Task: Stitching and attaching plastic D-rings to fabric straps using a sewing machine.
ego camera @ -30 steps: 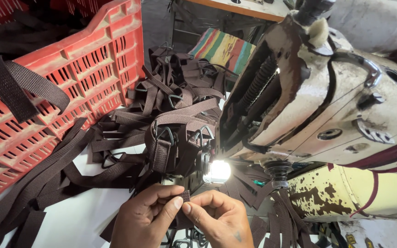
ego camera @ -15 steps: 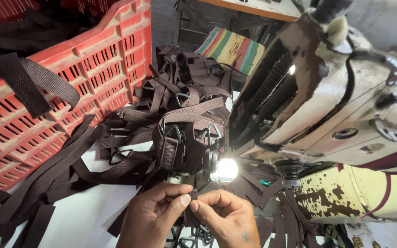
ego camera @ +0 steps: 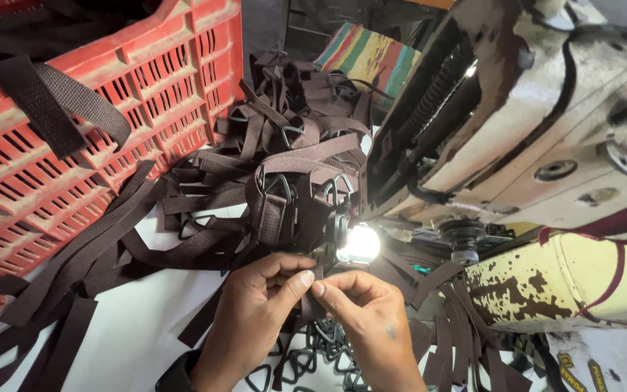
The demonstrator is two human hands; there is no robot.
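- Head view shows both hands low in the middle, just in front of the bright little work lamp (ego camera: 358,244) of the worn cream sewing machine (ego camera: 546,138), which serves as the landmark below.
- Left hand (ego camera: 255,319) pinches the end of a dark brown woven webbing strap (ego camera: 309,305) between thumb and forefinger; right hand (ego camera: 371,319) pinches the same strap from the other side, so the fingertips meet just short of the lamp.
- Whether a ring is already threaded on the held strap is hard to tell, since the fingers cover that spot.
- Below the hands, nearer the person than the lamp, loose dark metal triangular rings (ego camera: 306,363) lie on the white counter (ego camera: 132,334).
- Behind the lamp and to its left rises a heap of finished brown straps with rings (ego camera: 292,181); further left of the machine stands a red slotted plastic crate (ego camera: 74,123) with more straps draped over its rim.
- To handle this well, I judge the fold should be kept flat and square, edges matched, with both pinches close to the end so the stiff webbing does not spring open.
- Keeping the fingertips clear of the needle area beside the lamp seems wise, and the hanging tail should stay free of the loose straps around it.
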